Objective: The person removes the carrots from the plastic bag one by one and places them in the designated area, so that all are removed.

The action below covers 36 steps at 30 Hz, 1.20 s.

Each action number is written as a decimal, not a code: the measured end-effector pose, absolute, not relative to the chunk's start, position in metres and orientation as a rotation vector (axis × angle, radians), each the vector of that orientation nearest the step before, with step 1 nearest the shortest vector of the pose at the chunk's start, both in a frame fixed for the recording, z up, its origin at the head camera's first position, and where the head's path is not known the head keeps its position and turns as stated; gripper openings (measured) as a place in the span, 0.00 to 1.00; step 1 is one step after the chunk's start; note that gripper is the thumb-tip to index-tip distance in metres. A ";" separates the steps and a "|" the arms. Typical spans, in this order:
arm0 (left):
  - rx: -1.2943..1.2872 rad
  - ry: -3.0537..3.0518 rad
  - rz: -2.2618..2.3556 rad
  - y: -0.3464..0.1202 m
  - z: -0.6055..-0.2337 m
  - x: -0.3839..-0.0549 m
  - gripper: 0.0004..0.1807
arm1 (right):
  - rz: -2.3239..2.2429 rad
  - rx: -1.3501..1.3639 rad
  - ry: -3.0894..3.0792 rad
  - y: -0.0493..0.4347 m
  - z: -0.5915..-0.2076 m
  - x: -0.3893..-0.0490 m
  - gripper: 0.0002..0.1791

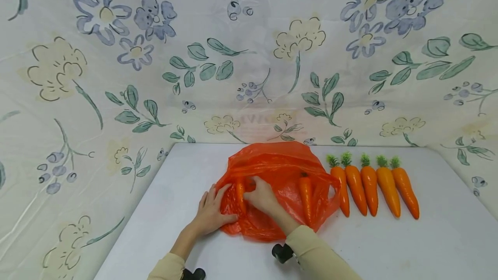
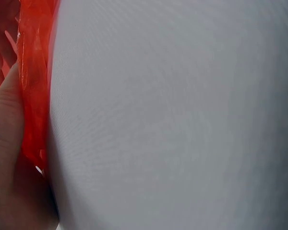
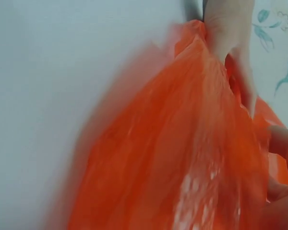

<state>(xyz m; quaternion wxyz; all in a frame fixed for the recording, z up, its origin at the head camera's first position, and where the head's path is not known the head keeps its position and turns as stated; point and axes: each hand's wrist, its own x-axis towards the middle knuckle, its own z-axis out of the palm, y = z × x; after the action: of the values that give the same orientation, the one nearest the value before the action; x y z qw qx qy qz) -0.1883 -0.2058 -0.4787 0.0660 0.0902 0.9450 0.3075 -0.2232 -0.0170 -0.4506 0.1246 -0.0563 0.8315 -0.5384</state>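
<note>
A crumpled red plastic bag lies on the white table with two orange carrots in view at it. One carrot is at the bag's left part, between my hands; another carrot shows farther right. My left hand rests on the bag's left edge, fingers and thumb spread apart. Reaching in from the right, my right hand has its fingertips right beside the left carrot, thumb and finger apart. Red film fills much of the right wrist view, where the right fingers show at the edge.
Several carrots with green tops stand in a row to the right of the bag, the leftmost close against its edge. The white table ends at a flower-printed cloth behind and at both sides.
</note>
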 end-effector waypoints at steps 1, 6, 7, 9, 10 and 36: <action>0.270 2.852 0.927 -0.206 -0.479 -0.188 0.52 | -1.570 -0.158 2.424 -0.018 -0.450 -0.224 0.32; 0.266 2.854 0.929 -0.205 -0.478 -0.188 0.52 | -1.580 -0.130 2.388 -0.026 -0.449 -0.224 0.31; 0.264 2.852 0.931 -0.205 -0.478 -0.188 0.52 | -1.576 -0.125 2.388 -0.028 -0.449 -0.223 0.31; 0.256 2.848 0.932 -0.205 -0.478 -0.188 0.52 | -1.572 -0.111 2.385 -0.031 -0.448 -0.222 0.32; 0.253 2.848 0.931 -0.205 -0.478 -0.188 0.52 | -1.562 -0.107 2.398 -0.033 -0.448 -0.221 0.32; 0.308 2.858 0.931 -0.207 -0.479 -0.188 0.51 | -1.638 -0.044 2.415 -0.033 -0.452 -0.219 0.32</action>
<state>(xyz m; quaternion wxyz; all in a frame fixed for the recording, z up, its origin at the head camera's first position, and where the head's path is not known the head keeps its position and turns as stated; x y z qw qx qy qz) -0.1878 -0.2065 -0.4789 0.0600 0.1018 0.9442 0.3074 -0.2189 -0.0333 -0.4516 0.1111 -0.0149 0.8224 -0.5578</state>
